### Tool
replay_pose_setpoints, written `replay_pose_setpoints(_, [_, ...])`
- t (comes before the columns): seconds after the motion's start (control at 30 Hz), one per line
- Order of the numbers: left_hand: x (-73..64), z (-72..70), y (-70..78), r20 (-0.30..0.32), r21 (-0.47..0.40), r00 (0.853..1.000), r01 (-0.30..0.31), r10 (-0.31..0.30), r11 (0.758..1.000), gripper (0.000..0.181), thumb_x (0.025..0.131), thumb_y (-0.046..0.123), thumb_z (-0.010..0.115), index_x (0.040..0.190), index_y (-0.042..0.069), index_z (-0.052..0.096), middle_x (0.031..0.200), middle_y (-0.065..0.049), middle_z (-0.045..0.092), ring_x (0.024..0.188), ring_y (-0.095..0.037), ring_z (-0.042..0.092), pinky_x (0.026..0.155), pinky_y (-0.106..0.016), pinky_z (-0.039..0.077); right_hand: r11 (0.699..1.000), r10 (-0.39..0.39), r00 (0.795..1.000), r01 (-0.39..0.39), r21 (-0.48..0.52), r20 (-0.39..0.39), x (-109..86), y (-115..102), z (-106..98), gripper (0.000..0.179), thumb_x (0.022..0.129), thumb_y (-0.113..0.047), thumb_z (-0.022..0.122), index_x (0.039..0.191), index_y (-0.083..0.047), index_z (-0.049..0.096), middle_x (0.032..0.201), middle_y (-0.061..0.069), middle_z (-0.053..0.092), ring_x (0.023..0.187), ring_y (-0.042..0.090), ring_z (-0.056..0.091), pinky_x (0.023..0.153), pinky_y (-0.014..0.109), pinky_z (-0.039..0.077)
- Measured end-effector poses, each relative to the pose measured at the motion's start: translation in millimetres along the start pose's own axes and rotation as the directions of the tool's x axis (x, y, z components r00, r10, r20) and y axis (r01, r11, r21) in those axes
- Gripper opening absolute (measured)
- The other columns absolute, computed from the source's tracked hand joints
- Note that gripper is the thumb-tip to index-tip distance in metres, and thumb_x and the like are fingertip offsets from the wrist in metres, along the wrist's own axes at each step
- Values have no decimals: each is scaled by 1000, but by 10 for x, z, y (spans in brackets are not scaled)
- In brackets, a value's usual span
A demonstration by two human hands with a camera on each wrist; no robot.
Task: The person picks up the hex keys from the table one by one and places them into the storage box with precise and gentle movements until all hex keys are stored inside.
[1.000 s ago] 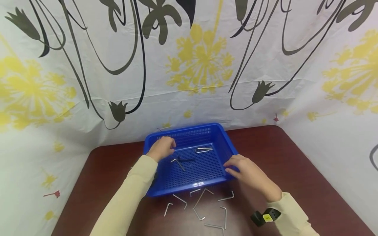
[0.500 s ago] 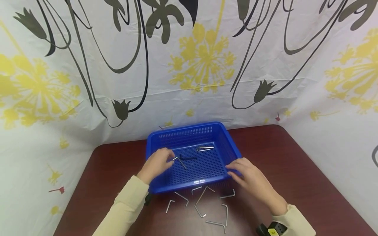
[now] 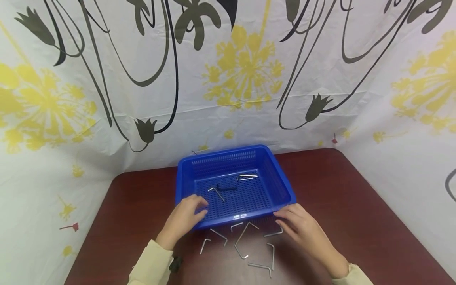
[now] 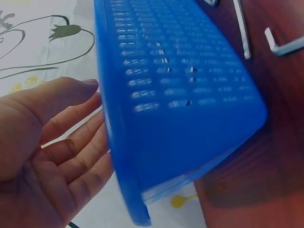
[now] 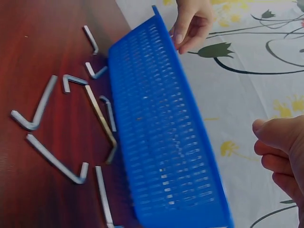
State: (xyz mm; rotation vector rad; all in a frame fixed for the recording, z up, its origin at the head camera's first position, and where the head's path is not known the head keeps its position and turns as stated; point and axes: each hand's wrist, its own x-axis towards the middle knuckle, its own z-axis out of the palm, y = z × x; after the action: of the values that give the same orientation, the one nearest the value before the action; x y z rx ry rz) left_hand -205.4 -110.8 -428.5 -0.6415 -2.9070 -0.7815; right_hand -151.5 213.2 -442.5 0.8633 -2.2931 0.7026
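Note:
A blue plastic basket (image 3: 251, 214) with slotted walls stands on the table. Inside it lie a silver hex key (image 3: 219, 195), a black hex key (image 3: 228, 189) and, towards the back right, silver hex keys (image 3: 248, 178). My left hand (image 3: 181, 219) is at the basket's front left corner; in the left wrist view its relaxed fingers (image 4: 85, 164) reach past the rim. My right hand (image 3: 307, 232) hovers by the front right corner, fingers loosely bent. In the right wrist view that hand (image 5: 285, 152) holds nothing and is apart from the rim.
Several silver hex keys lie scattered on the dark red table (image 3: 313, 178) in front of the basket, one of them a bent key (image 3: 272, 256) at the right. A white patterned cloth (image 3: 228, 79) hangs behind and at both sides.
My left hand has come back from over the basket's inside to its front left corner. The right hand has drawn slightly nearer to me. The hex keys lie as before.

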Motion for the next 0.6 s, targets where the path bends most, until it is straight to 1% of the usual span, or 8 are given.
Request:
replay_pose_setpoints(0.13, [-114,48,-18,-40,-20,999,-15,14,1000,12,79,9,71,90,8,67,86,0,61,81,-16,62,72,-32,51,1000,-5,1000,5,-1,-9,-88,0,58,32,96,-35,46,92,-11,67,91,-4,61,86,14,54,80,20,40])
replay_pose_setpoints(0.3, [-181,89,-21,-79,-6,997,-28,28,1000,10,79,9,70,88,8,68,84,1,62,79,-14,61,71,-31,51,1000,10,1000,-10,9,-12,-236,61,151,31,96,-34,46,91,-11,68,87,-5,60,83,11,53,75,20,41])
replay_pose_setpoints(0.37, [-209,102,-17,-95,2,995,-24,24,1000,8,79,9,70,86,9,68,83,2,61,79,-14,61,71,-31,51,999,25,1000,-25,28,-1,-301,98,196,26,94,-31,51,91,-11,68,87,-5,60,83,10,52,75,20,41])
replay_pose_setpoints(0.47, [-266,127,-10,-126,12,992,-23,24,1000,6,78,9,70,83,11,67,82,3,60,79,-13,60,71,-31,51,998,32,999,-32,52,5,-387,154,275,10,85,-19,63,91,-12,67,88,-6,60,83,9,52,73,19,41])
replay_pose_setpoints(0.5, [-285,137,-8,-138,16,990,-21,23,1000,6,78,9,71,82,11,67,81,4,60,80,-13,60,72,-31,51,998,33,999,-33,52,7,-410,174,303,10,81,-14,67,91,-12,67,88,-6,60,82,9,52,72,19,41])
replay_pose_setpoints(0.57, [-321,156,-1,-159,15,987,-15,18,1000,6,78,8,71,81,12,67,81,5,60,80,-13,60,72,-31,51,998,35,999,-36,56,7,-458,214,360,20,72,-4,72,90,-12,67,87,-6,61,81,10,53,70,20,42])
replay_pose_setpoints(0.6, [-337,167,2,-169,13,986,-13,15,1000,6,78,8,70,82,13,67,82,5,60,81,-13,60,73,-31,51,998,43,999,-44,51,12,-483,235,388,23,69,-2,73,89,-11,67,86,-6,61,80,9,53,70,19,42])
